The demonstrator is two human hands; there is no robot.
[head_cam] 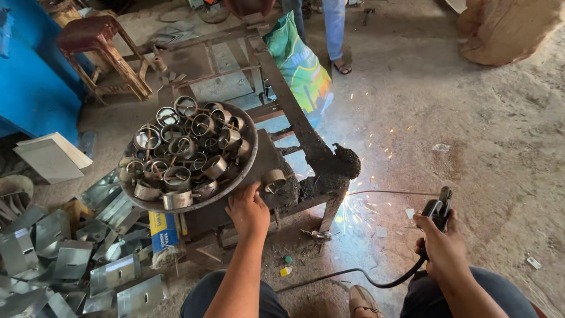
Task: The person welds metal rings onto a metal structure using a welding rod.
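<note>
- Right hand [442,242], down near the knees, is wrapped tight around a black welding holder [436,211]; sparks fly just beside it.
- Left hand [248,207] lies open on the metal stand [306,141], touching a small metal ring [273,180].
- Big round pan [250,154] of rings sits beside it.

dusty dirt floor [500,129], blue wall [29,82], red stool [100,53], scattered metal sheets [70,259].

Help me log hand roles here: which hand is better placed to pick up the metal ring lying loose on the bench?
Probably the left. The left hand is empty and rests on the bench edge right beside the metal ring. The right hand is off to the side over the floor, gripping the welding holder.
</note>
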